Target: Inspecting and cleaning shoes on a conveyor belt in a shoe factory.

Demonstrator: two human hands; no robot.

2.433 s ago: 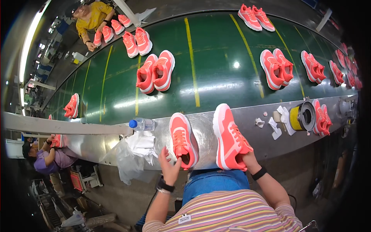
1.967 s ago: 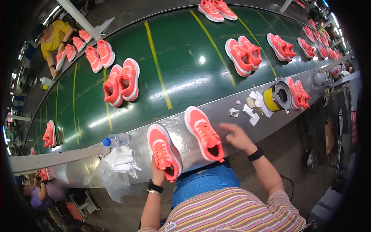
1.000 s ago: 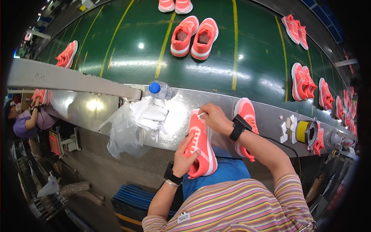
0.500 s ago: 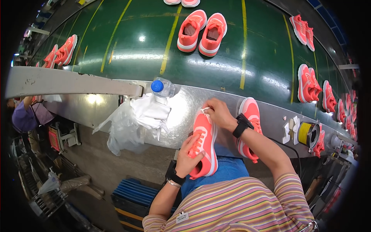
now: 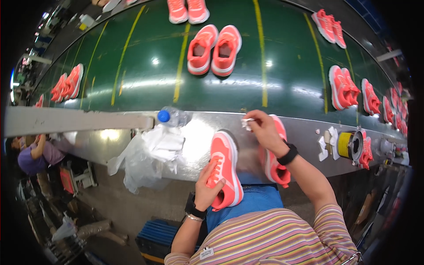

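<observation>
My left hand (image 5: 209, 189) is wrapped round the heel half of a coral sneaker (image 5: 226, 155) with a white sole, its thumb over the ankle opening. The toe points away from me, above the metal ledge. My right hand (image 5: 265, 131) pinches a small crumpled white cloth (image 5: 247, 124), lifted clear of that toe and to its right. Partly behind this hand and forearm, a second coral sneaker (image 5: 277, 170) rests at the ledge.
A metal ledge (image 5: 201, 165) borders a green conveyor (image 5: 145, 88) carrying several pairs of coral sneakers. Left on the ledge are a blue-capped clear bottle (image 5: 176, 117), white cloths (image 5: 164, 143) and a plastic bag (image 5: 140, 168) under a pale metal arm (image 5: 79, 120). A yellow-labelled tin (image 5: 345, 145) stands right.
My right hand has drawn the white cloth off the sneaker's toe, up and to the right. My left hand keeps its hold. The view has shifted, and shoes on the conveyor appear displaced.
</observation>
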